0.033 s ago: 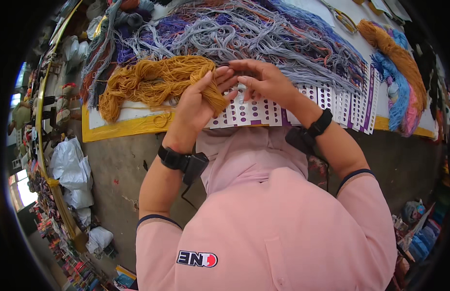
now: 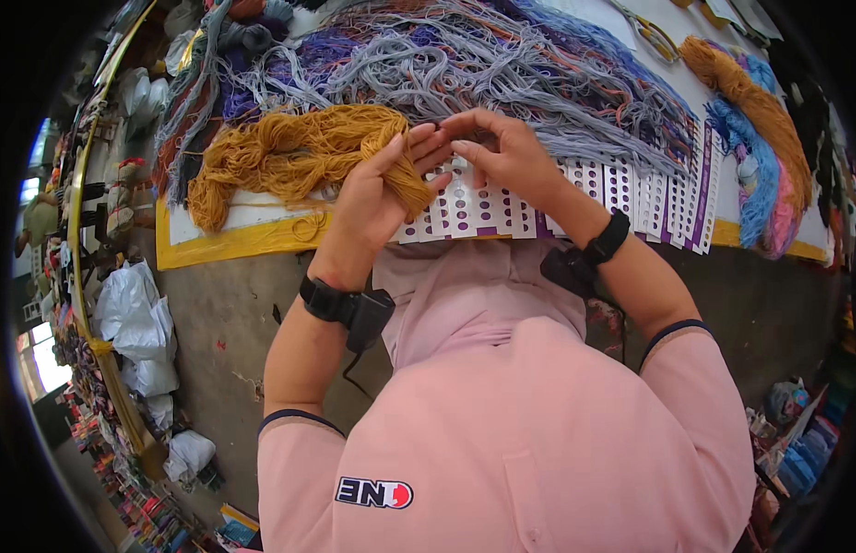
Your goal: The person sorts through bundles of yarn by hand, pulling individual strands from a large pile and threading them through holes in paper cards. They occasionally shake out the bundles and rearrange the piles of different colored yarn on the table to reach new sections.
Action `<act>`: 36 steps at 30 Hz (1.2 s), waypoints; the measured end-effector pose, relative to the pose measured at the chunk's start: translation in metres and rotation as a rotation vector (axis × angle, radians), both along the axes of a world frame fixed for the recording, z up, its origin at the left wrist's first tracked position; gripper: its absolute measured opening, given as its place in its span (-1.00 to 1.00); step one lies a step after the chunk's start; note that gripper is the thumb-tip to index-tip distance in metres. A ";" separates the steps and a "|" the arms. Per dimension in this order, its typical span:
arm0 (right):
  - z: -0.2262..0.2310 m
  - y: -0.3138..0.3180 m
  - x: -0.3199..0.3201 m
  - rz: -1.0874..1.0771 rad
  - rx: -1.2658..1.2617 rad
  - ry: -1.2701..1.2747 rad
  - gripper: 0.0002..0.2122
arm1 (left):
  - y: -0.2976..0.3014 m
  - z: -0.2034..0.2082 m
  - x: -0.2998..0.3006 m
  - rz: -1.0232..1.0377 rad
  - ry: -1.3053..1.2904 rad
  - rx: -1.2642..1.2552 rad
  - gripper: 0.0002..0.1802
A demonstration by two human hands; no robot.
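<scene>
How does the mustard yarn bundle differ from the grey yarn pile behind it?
The mustard yarn bundle is one compact skein, its end gripped in the left hand; the grey yarn pile sprawls loose, untouched and mixed with purple and orange strands. Both lie on the table.

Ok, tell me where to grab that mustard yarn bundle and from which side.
Grip the mustard yarn bundle at its gathered right end, where the left hand already closes around it and the strands narrow into one tail. Come from the near table edge: the loose loops spread leftward, and the grey yarn pile crowds the far side.
</scene>
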State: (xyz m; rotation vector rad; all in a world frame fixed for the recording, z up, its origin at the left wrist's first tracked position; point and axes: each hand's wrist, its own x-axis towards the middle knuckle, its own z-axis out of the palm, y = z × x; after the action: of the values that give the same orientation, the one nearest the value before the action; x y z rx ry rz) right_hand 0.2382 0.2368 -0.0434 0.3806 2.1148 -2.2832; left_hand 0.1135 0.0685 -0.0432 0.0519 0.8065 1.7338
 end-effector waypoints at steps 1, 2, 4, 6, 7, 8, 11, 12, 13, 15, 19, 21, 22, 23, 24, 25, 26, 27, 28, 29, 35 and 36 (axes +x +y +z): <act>0.002 -0.009 0.001 -0.143 0.152 0.032 -0.72 | -0.002 -0.001 0.000 0.003 0.000 -0.002 -0.51; 0.003 -0.017 -0.001 -0.286 0.302 0.065 -0.78 | -0.004 -0.004 -0.001 -0.034 0.007 0.011 -0.50; -0.003 -0.031 -0.008 -0.416 0.429 0.210 -0.83 | -0.004 0.000 0.000 -0.086 0.014 0.027 -0.50; -0.002 -0.042 -0.010 -0.560 0.493 0.256 -0.84 | -0.004 0.005 0.004 -0.055 0.054 0.036 -0.49; -0.002 -0.045 -0.011 -0.617 0.582 0.300 -0.86 | -0.005 0.006 0.004 -0.054 0.054 0.035 -0.49; 0.001 -0.046 -0.012 -0.616 0.581 0.300 -0.86 | -0.005 0.007 0.004 -0.070 0.041 0.041 -0.49; 0.004 -0.049 -0.013 -0.273 0.066 0.018 -0.87 | -0.008 0.004 0.004 -0.103 0.026 0.058 -0.49; 0.000 -0.050 -0.016 -0.243 -0.029 0.024 -0.88 | -0.008 0.003 0.002 -0.128 0.028 0.070 -0.49; -0.003 -0.050 -0.018 -0.211 -0.123 0.029 -0.90 | -0.008 0.003 0.001 -0.129 0.029 0.072 -0.49; 0.002 -0.047 -0.009 -0.204 -0.120 0.016 -0.89 | -0.011 0.002 0.000 -0.078 0.037 0.072 -0.50; 0.003 -0.044 -0.002 -0.147 -0.218 0.019 -0.90 | -0.012 0.001 0.001 -0.022 0.102 0.023 -0.54; 0.003 -0.043 0.001 -0.161 -0.213 0.002 -0.90 | -0.011 0.006 0.008 0.017 0.305 -0.041 -0.57; 0.003 -0.044 0.001 -0.173 -0.209 -0.013 -0.89 | -0.011 0.004 0.007 0.018 0.305 -0.041 -0.57; 0.004 -0.044 0.002 -0.173 -0.208 -0.012 -0.89 | -0.011 0.001 0.007 0.036 0.298 -0.045 -0.57; 0.004 -0.045 0.002 -0.194 -0.225 -0.031 -0.90 | -0.011 0.000 0.007 0.055 0.290 -0.051 -0.57; 0.005 -0.046 0.003 -0.216 -0.243 -0.049 -0.90 | -0.011 0.000 0.006 0.056 0.289 -0.051 -0.57; 0.006 -0.048 0.003 -0.216 -0.244 -0.050 -0.90 | -0.011 0.001 0.005 0.058 0.231 -0.048 -0.57; 0.006 -0.051 0.002 -0.227 -0.187 -0.029 -0.91 | -0.010 0.003 0.005 0.060 0.174 -0.044 -0.56; 0.007 -0.053 0.001 -0.237 -0.131 -0.009 -0.92 | -0.010 0.004 0.006 0.059 0.174 -0.045 -0.56; 0.004 -0.053 0.000 -0.238 -0.132 -0.009 -0.92 | -0.010 0.004 0.006 0.051 0.114 -0.021 -0.55; 0.002 -0.050 0.002 -0.184 -0.221 -0.002 -0.93 | -0.012 0.006 0.004 0.054 0.096 0.005 -0.55; 0.002 -0.049 0.004 -0.195 -0.224 -0.006 -0.93 | -0.012 0.007 0.006 0.056 0.183 -0.016 -0.57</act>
State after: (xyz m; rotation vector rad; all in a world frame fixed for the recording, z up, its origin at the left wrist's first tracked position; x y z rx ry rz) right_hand 0.2421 0.1874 -0.0415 0.6087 1.8652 -2.5853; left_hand 0.1197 0.0563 -0.0361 0.1809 0.9634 1.7934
